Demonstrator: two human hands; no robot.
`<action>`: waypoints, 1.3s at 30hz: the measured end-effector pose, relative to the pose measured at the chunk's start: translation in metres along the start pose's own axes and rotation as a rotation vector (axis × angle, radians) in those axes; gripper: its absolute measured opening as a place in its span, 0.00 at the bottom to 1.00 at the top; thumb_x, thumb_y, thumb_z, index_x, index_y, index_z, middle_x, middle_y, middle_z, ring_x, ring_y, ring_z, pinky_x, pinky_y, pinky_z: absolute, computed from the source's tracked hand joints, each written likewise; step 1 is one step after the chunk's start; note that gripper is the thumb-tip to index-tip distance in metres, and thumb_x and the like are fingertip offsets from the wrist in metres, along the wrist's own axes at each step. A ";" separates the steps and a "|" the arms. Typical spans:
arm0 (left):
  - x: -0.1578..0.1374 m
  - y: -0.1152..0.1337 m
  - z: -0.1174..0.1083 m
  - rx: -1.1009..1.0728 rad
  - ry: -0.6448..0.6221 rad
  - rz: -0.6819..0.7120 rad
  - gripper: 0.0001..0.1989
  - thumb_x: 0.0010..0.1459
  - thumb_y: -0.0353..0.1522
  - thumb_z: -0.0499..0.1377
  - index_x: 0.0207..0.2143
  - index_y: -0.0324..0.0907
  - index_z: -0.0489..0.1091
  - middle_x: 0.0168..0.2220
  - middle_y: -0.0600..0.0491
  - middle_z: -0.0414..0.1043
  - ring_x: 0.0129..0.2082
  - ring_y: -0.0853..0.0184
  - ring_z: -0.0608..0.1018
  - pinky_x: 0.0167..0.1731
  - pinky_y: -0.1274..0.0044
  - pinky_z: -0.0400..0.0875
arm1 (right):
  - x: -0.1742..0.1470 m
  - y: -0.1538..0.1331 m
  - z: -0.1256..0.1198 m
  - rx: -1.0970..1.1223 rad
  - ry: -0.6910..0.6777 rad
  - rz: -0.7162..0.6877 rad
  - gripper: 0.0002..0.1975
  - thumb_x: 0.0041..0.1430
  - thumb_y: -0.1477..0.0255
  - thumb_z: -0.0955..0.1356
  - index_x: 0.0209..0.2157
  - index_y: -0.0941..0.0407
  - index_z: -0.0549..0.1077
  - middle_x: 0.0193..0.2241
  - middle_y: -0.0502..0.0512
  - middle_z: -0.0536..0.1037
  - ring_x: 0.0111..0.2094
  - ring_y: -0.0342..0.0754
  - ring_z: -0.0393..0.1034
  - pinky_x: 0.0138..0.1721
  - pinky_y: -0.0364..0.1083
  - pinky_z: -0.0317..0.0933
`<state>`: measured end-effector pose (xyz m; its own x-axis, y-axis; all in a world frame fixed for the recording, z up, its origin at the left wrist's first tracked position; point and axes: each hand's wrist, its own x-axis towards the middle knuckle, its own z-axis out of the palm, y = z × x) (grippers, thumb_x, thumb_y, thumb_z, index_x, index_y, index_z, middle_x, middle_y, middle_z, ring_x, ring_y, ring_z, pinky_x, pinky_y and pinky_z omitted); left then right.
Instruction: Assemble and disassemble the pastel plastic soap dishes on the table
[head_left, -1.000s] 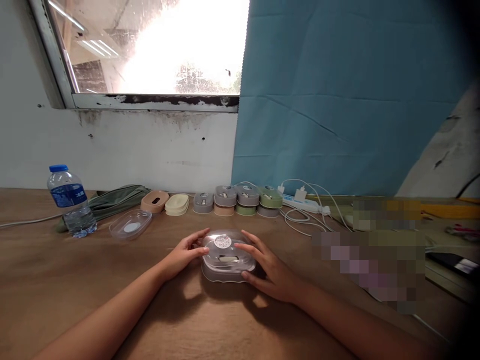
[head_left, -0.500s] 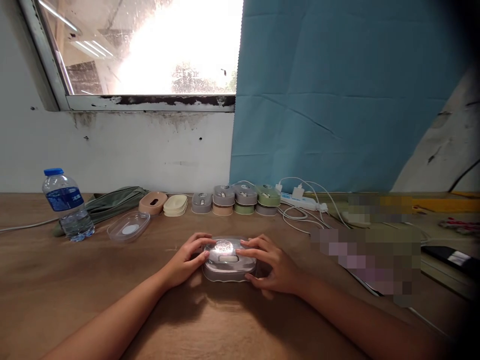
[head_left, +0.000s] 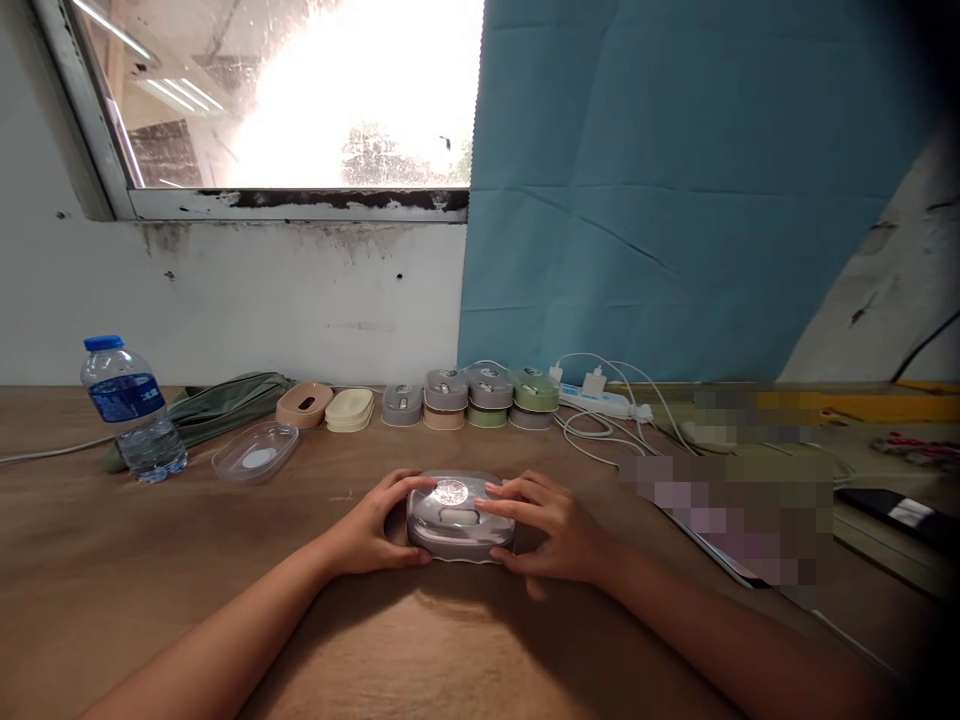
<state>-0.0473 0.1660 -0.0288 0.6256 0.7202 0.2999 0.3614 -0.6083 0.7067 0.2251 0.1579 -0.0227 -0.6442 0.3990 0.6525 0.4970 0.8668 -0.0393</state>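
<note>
In front of me on the table sits a grey oval box [head_left: 461, 543] with a clear, glossy lid [head_left: 427, 512]. A round patterned sticker [head_left: 451, 492] shines on top, and a pale slot shows below it. My left hand [head_left: 379, 528] grips the box's left side, fingers on the lid and thumb at the lower front edge. From the right, my right hand [head_left: 553, 527] holds it the same way, with fingertips on the lid and the thumb low at the front corner. The box rests level on the table.
At the back stand several stacked lidded boxes [head_left: 491, 388], cream trays [head_left: 349, 410] and a pinkish box [head_left: 304, 405]. A loose clear lid [head_left: 256, 452] lies by a water bottle [head_left: 133, 408] and a green bag [head_left: 225, 408]. A power strip [head_left: 600, 401] with cables sits right.
My left thumb has moved from the lid's left side down to the box's lower front edge. My right hand and the box stay almost in place.
</note>
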 end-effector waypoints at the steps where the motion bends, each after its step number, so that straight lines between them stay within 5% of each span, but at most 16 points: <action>1: 0.001 0.000 0.000 -0.007 0.001 -0.010 0.37 0.41 0.37 0.66 0.54 0.47 0.58 0.55 0.47 0.57 0.54 0.57 0.62 0.54 0.67 0.56 | 0.000 0.000 0.000 -0.009 -0.001 -0.004 0.22 0.46 0.67 0.70 0.46 0.52 0.71 0.36 0.56 0.74 0.36 0.48 0.67 0.35 0.47 0.65; 18: 0.002 -0.007 0.003 -0.022 0.014 0.000 0.36 0.39 0.37 0.67 0.53 0.48 0.60 0.52 0.49 0.62 0.50 0.58 0.66 0.51 0.68 0.59 | -0.003 0.008 -0.005 -0.097 0.066 -0.223 0.21 0.50 0.61 0.70 0.45 0.55 0.70 0.35 0.57 0.78 0.32 0.46 0.71 0.34 0.46 0.66; 22: 0.002 -0.006 0.003 -0.014 0.014 -0.006 0.36 0.39 0.37 0.67 0.52 0.48 0.60 0.51 0.49 0.63 0.50 0.58 0.66 0.50 0.68 0.60 | -0.004 0.005 -0.004 -0.076 0.065 -0.173 0.20 0.48 0.62 0.70 0.44 0.54 0.71 0.34 0.56 0.77 0.31 0.46 0.70 0.32 0.45 0.65; 27: 0.002 -0.006 -0.001 -0.027 0.016 -0.036 0.36 0.36 0.37 0.68 0.51 0.47 0.62 0.50 0.49 0.64 0.48 0.58 0.67 0.49 0.68 0.60 | -0.006 0.005 -0.004 0.001 -0.058 -0.071 0.24 0.47 0.61 0.70 0.46 0.53 0.69 0.42 0.59 0.72 0.41 0.50 0.66 0.42 0.50 0.63; 31: 0.000 -0.010 -0.011 -0.053 -0.040 -0.062 0.36 0.34 0.36 0.69 0.50 0.47 0.63 0.49 0.50 0.65 0.47 0.58 0.68 0.49 0.67 0.61 | -0.005 0.003 -0.007 0.087 -0.222 0.000 0.32 0.45 0.65 0.70 0.54 0.52 0.62 0.57 0.61 0.56 0.56 0.57 0.51 0.53 0.56 0.53; 35: -0.003 -0.017 -0.019 -0.219 -0.126 -0.024 0.39 0.36 0.31 0.67 0.53 0.46 0.59 0.52 0.48 0.63 0.51 0.58 0.66 0.52 0.66 0.57 | 0.002 -0.004 -0.003 0.284 -0.375 -0.019 0.38 0.43 0.68 0.71 0.57 0.52 0.57 0.61 0.59 0.46 0.59 0.57 0.46 0.54 0.54 0.53; 39: -0.003 -0.027 -0.023 -0.460 0.072 -0.056 0.33 0.41 0.24 0.60 0.53 0.45 0.59 0.54 0.48 0.60 0.51 0.62 0.66 0.51 0.69 0.59 | 0.020 -0.013 0.020 0.340 -0.331 0.014 0.37 0.41 0.69 0.72 0.55 0.50 0.59 0.60 0.58 0.50 0.58 0.56 0.50 0.54 0.54 0.53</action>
<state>-0.0750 0.1876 -0.0342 0.5585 0.7788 0.2857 0.0387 -0.3685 0.9288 0.1941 0.1612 -0.0240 -0.8171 0.4368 0.3762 0.3236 0.8876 -0.3278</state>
